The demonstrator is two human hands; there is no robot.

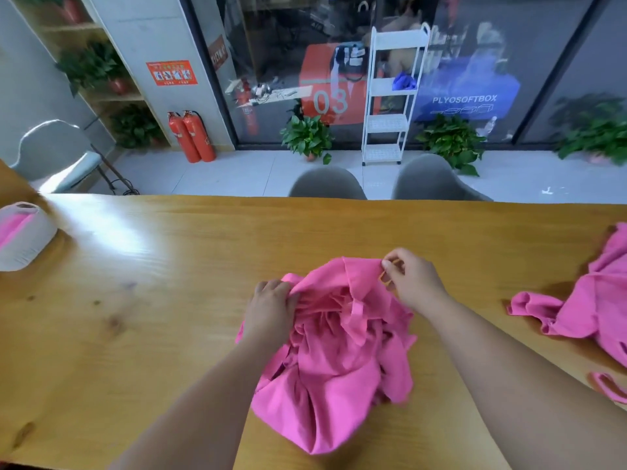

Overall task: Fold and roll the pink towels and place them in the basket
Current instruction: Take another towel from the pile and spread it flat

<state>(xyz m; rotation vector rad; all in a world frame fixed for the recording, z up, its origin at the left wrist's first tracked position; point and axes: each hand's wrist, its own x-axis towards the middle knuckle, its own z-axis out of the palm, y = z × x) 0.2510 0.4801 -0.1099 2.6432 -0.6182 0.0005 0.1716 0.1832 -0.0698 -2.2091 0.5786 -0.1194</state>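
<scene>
A soft, matte pink towel (334,361) is seen bunched in a crumpled, roughly rounded heap on a glossy, yellow-brown wooden table (152,300), near the table's near edge and a little right of its middle. Deep folds and a narrow strip of the same cloth are shown across its top.

The towel's far left part is gripped by the left hand (271,307), whose fingers are curled into the gathered cloth. Its far right rim is pinched by the right hand (412,279) between thumb and forefinger, beside a small loop at that rim. Most of the heap lies between the two forearms, nearer the person than either hand.

A second pink towel (593,307), loosely rumpled, is spread at the table's right edge, well apart from the gripped one and cut off by the frame. A pale, soft-sided, rounded basket (30,245) is set at the left edge, with pink cloth visible inside it.

A wide stretch of bare wood is left between the basket and the left hand, and another band along the far edge. Two grey chair backs (327,183) are seen just beyond that far edge.
</scene>
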